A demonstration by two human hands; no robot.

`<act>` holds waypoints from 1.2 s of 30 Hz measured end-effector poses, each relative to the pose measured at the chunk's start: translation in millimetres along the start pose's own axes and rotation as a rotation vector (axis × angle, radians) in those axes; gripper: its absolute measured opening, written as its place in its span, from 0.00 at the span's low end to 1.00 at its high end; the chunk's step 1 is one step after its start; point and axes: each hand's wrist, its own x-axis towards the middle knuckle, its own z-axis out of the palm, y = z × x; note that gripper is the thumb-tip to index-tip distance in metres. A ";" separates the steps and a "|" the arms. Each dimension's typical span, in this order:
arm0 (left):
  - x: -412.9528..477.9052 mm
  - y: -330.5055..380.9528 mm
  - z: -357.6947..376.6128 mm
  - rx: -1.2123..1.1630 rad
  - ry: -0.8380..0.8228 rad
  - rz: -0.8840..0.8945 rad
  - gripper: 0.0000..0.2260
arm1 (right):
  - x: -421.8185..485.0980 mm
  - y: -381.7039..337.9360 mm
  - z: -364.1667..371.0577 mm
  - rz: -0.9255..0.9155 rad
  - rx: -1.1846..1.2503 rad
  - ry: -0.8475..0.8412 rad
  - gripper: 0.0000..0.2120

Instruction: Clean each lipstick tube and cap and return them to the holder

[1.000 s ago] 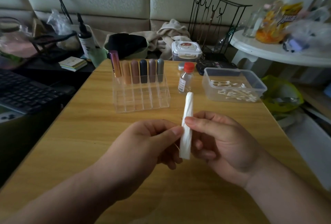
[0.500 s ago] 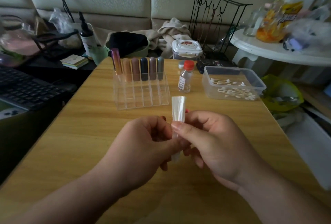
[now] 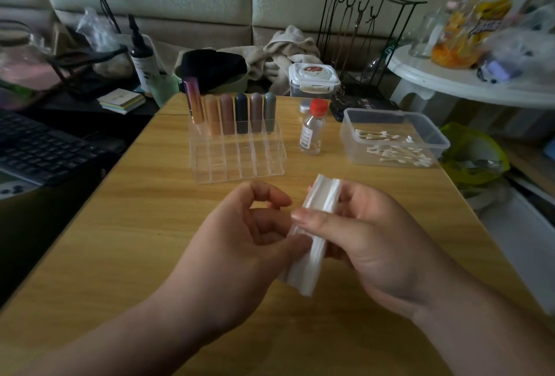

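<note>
A white folded wipe (image 3: 318,237) stands upright between my hands over the wooden table (image 3: 150,225). My right hand (image 3: 369,243) holds it, thumb pressed across its front. My left hand (image 3: 240,243) pinches its lower left edge with the thumb, its other fingers curled. Behind them stands a clear acrylic holder (image 3: 237,150) with several capped lipstick tubes (image 3: 234,113) in its back row, pink-gold at the left, grey-green at the right.
A small clear bottle with a red cap (image 3: 312,129) stands right of the holder. A plastic tub of cotton swabs (image 3: 393,138) sits further right. A white lidded box (image 3: 313,78) and wire rack (image 3: 360,30) stand behind. A keyboard (image 3: 39,147) lies left.
The wipe has sunk lower between my hands and opened out wider, from a narrow strip to a broader folded pad. Both hands stayed close together above the table.
</note>
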 end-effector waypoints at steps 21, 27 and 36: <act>6.2 -0.2 -0.5 -0.131 0.015 -0.180 0.13 | -8.6 -8.7 -1.2 -0.126 -0.433 0.135 0.06; 3.7 3.6 -1.9 -0.053 0.178 -0.089 0.12 | 0.2 -15.2 -26.5 -0.037 -0.220 0.134 0.02; 1.3 2.5 -9.2 0.059 0.173 -0.075 0.07 | 1.4 -15.8 -38.1 0.071 -0.044 -0.052 0.10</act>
